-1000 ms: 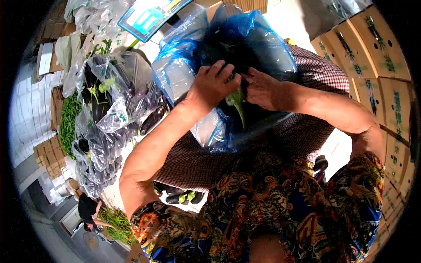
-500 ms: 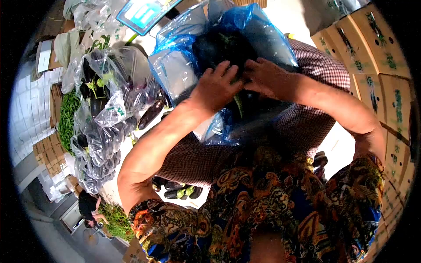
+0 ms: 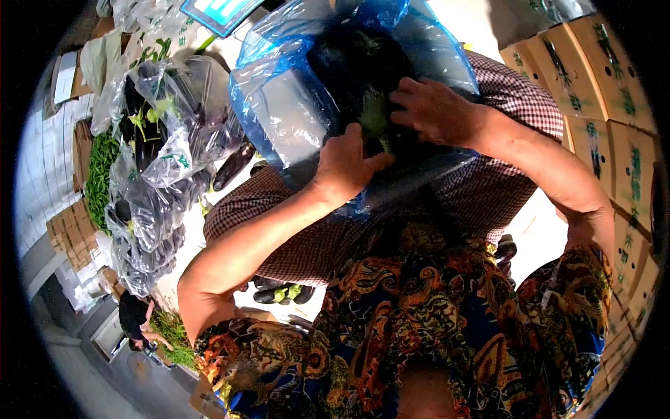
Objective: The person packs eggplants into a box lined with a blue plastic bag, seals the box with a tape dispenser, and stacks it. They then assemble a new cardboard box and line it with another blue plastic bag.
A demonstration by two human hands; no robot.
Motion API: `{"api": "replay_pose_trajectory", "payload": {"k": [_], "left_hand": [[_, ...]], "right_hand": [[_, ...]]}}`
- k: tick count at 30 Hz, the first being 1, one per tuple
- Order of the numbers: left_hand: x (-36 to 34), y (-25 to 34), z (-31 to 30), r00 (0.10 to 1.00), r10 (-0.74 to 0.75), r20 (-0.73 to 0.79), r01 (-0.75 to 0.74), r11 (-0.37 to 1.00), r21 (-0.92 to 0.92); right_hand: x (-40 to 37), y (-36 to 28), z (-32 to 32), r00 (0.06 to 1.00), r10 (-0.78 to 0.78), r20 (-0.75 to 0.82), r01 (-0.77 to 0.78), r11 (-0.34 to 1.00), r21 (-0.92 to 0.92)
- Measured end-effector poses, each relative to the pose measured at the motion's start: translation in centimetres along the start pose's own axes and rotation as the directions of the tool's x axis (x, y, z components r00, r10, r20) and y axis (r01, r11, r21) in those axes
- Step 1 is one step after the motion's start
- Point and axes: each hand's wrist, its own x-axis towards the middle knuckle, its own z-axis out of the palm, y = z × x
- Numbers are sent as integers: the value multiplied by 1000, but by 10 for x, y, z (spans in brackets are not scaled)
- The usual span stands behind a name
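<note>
A blue plastic bag (image 3: pixel 279 119) lies open between my legs, with dark eggplants (image 3: pixel 356 66) inside it. My left hand (image 3: pixel 347 162) is at the bag's near left side, thumb and fingers apart, close to a green eggplant stem (image 3: pixel 377 115). Across from it, my right hand (image 3: pixel 434 110) rests over the dark eggplants with its fingers bent. The shadow inside the bag hides whether its fingertips grip anything.
Clear bags of eggplants (image 3: pixel 150 209) stand at the left, beside green peppers (image 3: pixel 101 174). A loose eggplant (image 3: pixel 234 166) lies near my knee. Cardboard boxes (image 3: pixel 586 70) line the right. A blue-framed screen (image 3: pixel 220 12) is at the top. Another person (image 3: pixel 132 318) is at the lower left.
My hands have moved apart; the left one shifted down and turned, the right one moved slightly right. The green stem between them shows more. The view has shifted slightly.
</note>
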Motion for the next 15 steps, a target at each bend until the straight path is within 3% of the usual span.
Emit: {"api": "replay_pose_trajectory", "payload": {"k": [4,7,13,15], "left_hand": [[1,-10,14,995,69,-72,-70,997,-18],[10,-14,21,991,97,96,-105,992,73],[-4,4,13,995,-94,18,91,987,135],[-6,5,-2,994,-50,95,18,950,310]], "right_hand": [[-4,2,1,1000,19,-25,-19,1000,4],[-4,-1,-4,999,22,-42,-22,1000,8],[-5,4,-1,1000,23,-8,-23,998,-53],[-7,4,1,999,7,-36,-9,999,-53]]}}
